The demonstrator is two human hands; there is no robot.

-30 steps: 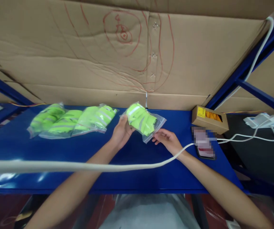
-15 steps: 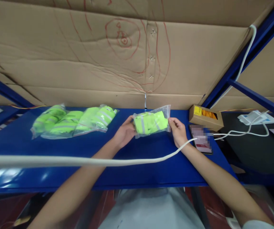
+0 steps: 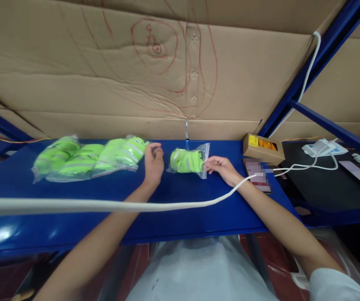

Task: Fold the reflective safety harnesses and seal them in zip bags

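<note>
A clear bag with a folded neon-green item and grey stripes lies on the blue table. My right hand pinches the bag's right edge between thumb and fingers. To the left of that bag, my left hand is raised with its fingers bent and apart, holding nothing. Its fingertips are beside the right end of a row of similar bagged green items, which overlap one another along the back left of the table.
A white cable crosses in front, over both forearms. At the right are a phone and a cardboard box with orange contents. A cardboard wall stands behind, with blue frame bars at both sides.
My left hand has let go of the single bag and moved left, near the row. The bag has shifted slightly left, with my right hand still on its edge. The view has shifted a little.
</note>
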